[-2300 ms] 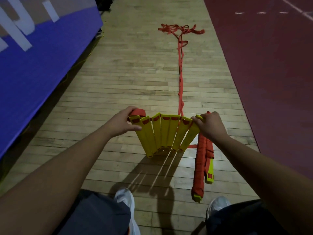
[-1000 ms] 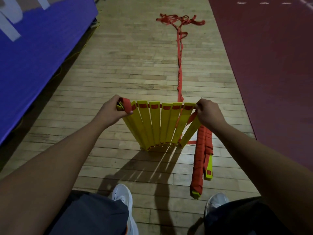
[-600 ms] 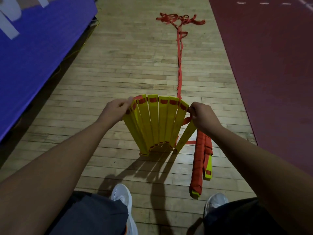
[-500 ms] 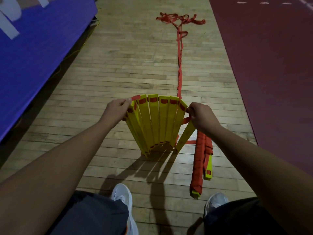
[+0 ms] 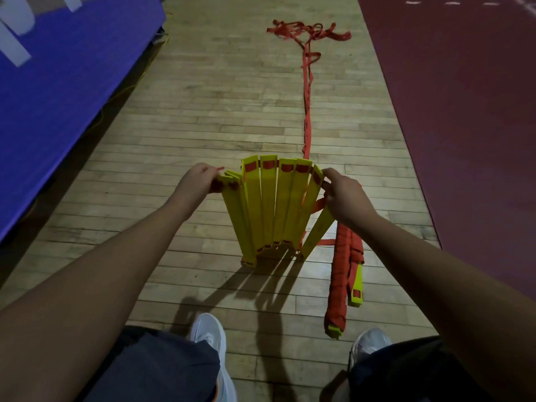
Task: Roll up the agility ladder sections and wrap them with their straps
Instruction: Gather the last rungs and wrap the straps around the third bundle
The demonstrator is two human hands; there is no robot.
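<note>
left hand [image 5: 197, 181], right hand [image 5: 345, 195], gripping yellow rungs [image 5: 275, 204]

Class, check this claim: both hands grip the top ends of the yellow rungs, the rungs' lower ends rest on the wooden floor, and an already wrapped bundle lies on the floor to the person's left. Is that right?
Not quite. In the head view the wrapped bundle lies to the person's right, beside the right hand. The rest holds: the left hand and right hand grip the yellow rungs at the top, lower ends on the wooden floor.
</note>
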